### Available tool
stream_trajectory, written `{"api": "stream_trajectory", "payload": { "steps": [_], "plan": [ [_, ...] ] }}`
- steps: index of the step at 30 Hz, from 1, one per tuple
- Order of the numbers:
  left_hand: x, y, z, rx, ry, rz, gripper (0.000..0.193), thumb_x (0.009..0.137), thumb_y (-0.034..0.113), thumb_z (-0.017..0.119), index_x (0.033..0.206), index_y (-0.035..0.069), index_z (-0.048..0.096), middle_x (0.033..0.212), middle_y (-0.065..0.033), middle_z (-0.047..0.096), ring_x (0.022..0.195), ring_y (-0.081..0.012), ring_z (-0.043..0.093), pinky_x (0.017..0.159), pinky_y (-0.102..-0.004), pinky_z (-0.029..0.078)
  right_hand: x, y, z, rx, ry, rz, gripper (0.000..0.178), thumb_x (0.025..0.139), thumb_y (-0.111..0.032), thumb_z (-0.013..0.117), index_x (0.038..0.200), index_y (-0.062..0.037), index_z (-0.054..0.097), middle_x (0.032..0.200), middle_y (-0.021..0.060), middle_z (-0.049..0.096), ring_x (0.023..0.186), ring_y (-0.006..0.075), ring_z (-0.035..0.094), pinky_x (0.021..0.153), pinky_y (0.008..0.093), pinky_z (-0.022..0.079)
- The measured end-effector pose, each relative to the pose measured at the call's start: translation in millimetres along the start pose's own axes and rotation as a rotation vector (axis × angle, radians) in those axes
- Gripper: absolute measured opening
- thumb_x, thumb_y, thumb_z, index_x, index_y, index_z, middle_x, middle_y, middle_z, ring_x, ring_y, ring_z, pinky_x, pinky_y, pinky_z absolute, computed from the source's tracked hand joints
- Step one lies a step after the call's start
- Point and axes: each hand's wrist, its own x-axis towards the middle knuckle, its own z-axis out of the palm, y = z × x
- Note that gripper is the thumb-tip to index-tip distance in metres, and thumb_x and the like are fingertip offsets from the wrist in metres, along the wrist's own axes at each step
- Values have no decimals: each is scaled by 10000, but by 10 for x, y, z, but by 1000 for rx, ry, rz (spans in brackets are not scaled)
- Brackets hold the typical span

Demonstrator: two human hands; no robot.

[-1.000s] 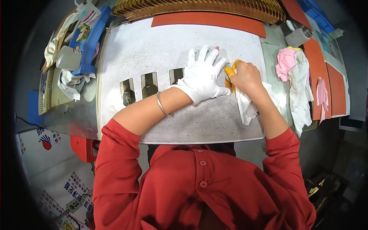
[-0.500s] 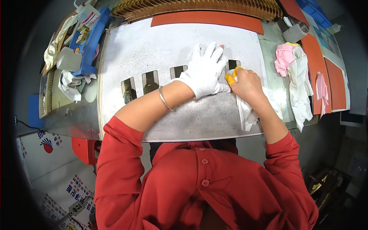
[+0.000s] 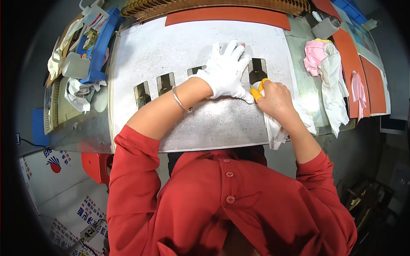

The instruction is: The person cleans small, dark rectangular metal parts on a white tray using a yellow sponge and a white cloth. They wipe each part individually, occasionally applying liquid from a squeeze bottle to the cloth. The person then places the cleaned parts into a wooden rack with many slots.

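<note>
My left hand (image 3: 227, 70), in a white glove with one bare fingertip, lies flat with spread fingers on the white sheet. It partly covers one dark flat piece (image 3: 196, 70). Beside its fingers, a dark rectangular piece with meshed edges (image 3: 257, 70) lies on the sheet. At the near end of that piece, my right hand (image 3: 276, 100) is closed on a white cloth (image 3: 275, 133) that trails toward me. Yellow finger covers (image 3: 257, 91) sit on its fingertips. Two similar dark pieces (image 3: 165, 83) (image 3: 142, 94) lie farther left.
The white sheet (image 3: 145, 47) covers the metal table. A brass-coloured slotted rack (image 3: 218, 7) and an orange strip (image 3: 226, 16) run along the back. At left stands a blue tray (image 3: 100, 51) with bottles; at right lie pink and white cloths (image 3: 331, 81) and a bottle (image 3: 326, 27).
My right hand has drawn the cloth toward me along the rightmost dark piece, uncovering more of it. My left hand remains spread on the sheet, with little shift.
</note>
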Motion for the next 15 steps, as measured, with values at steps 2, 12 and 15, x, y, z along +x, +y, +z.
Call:
{"api": "stream_trajectory", "payload": {
  "steps": [2, 12, 15],
  "plan": [
    [13, -20, 37, 11, 1, 11, 1029, 494, 674, 671, 1246, 20, 413, 1306, -208, 343, 1268, -353, 240, 998, -550, 197, -45, 3, -5, -7, -7, -4, 289, 760, -246, 617, 742, 38, 568, 677, 238, 597, 673, 385, 603, 621, 451, 469],
    [-208, -136, -133, -93, 15, -185, 1003, 523, 607, 717, 1281, 57, 357, 1349, -223, 313, 1294, -352, 247, 1033, -537, 177, -204, -19, -55, -4, -72, 13, 311, 768, -281, 605, 783, 28, 573, 705, 237, 602, 695, 397, 590, 653, 454, 459],
    [-494, -147, -207, -34, 28, -230, 981, 551, 606, 697, 1281, 44, 363, 1342, -189, 340, 1283, -347, 264, 1022, -538, 189, -243, -40, -147, -50, -111, -31, 307, 774, -284, 597, 803, 20, 571, 708, 230, 605, 696, 395, 590, 653, 460, 452]
  ]
}}
